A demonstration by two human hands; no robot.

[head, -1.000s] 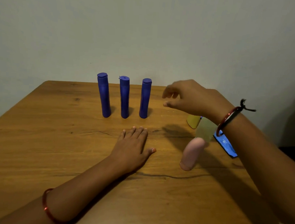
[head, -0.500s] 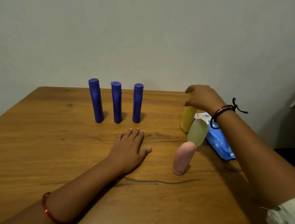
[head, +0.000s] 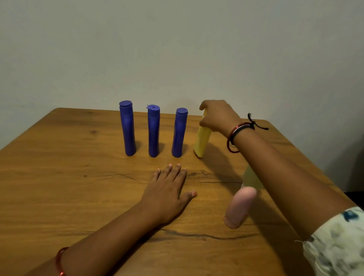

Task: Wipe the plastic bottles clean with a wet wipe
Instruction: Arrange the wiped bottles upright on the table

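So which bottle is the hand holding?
The yellow bottle, at the right end of the back row. The right hand grips its top and it leans; the three blue bottles stand untouched.

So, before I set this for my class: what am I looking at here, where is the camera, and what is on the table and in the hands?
No machine here: a person's two bare hands, filmed by one camera worn on the head, looking forward and down. On the wooden table three blue bottles stand in a row, with a pink bottle nearer and a pale yellowish one partly hidden behind the right arm. The right hand has its grip on the top of a yellow bottle, which is tilted. The left hand lies flat on the table, holding nothing.
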